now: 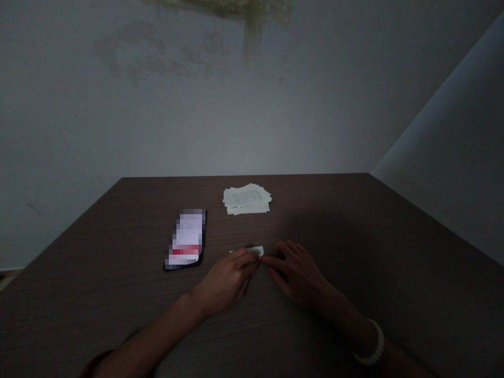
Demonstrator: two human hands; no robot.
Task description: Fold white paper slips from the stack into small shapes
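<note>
A small white slip of paper lies on the dark wooden table just ahead of both hands. My left hand rests on its near left part, fingers pressed down on it. My right hand lies flat beside it, fingertips touching the paper's right end. A white bead bracelet circles my right wrist.
A loose stack of white printed paper slips sits further back at the table's middle. A phone with a lit screen lies to the left of my hands. A bare wall stands behind the table and another on the right.
</note>
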